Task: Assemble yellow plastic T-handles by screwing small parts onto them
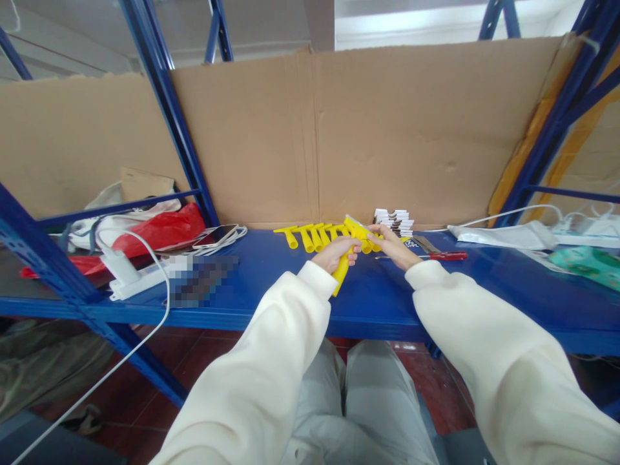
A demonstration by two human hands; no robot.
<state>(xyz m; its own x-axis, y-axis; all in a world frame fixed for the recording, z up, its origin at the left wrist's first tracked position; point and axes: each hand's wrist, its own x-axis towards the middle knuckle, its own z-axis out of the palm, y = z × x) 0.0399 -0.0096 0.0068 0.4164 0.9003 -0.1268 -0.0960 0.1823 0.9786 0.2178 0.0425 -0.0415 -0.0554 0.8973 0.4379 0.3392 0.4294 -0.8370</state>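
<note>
The left hand (338, 254) grips a yellow tool (341, 273) by its handle, in front of the cardboard wall (387, 135). The right hand (391, 247) holds its wide top. The long handle slants, top toward the cardboard wall, bottom end pointing away from it

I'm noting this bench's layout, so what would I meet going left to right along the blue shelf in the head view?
White power strip, phone, leftmost yellow tool in the row, left hand, right hand, red screwdriver handle, white packet, green packet.
</note>
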